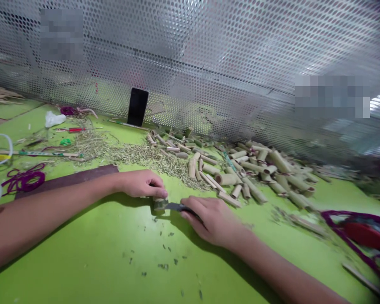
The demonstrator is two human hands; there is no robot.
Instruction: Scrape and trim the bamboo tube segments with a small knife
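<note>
The left hand [142,184] curls narrowly around a short, pale bamboo tube [160,204] with mottled green skin, which rests on the smooth lime-green table [82,261]. The right hand [210,219] grips a dark steel knife blade [177,207], its handle hidden in the fingers, the blade touching the tube. Beyond the tube lie a heap of cut bamboo lengths [250,173] and fibrous shavings [145,158], before a perforated metal screen [209,55] that blurs everything behind it.

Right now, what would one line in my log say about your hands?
left hand: holds bamboo piece | right hand: holds knife against it | nearby: bamboo tube pile, green table
</note>
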